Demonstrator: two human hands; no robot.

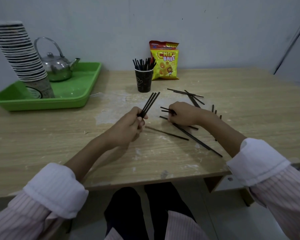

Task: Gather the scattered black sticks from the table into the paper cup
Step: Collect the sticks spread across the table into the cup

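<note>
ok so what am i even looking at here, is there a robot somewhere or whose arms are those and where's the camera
No robot here: a person works with bare hands, and the single picture comes from a wide-angle camera worn on their head, looking down over the table. The left hand grips a bundle of black sticks. The right hand curls its fingers round a couple more sticks at the tabletop. Loose sticks lie scattered around it. Behind stands the paper cup, already holding sticks, with a snack bag beside it. At far left a green tray carries a kettle and stacked cups.
</note>
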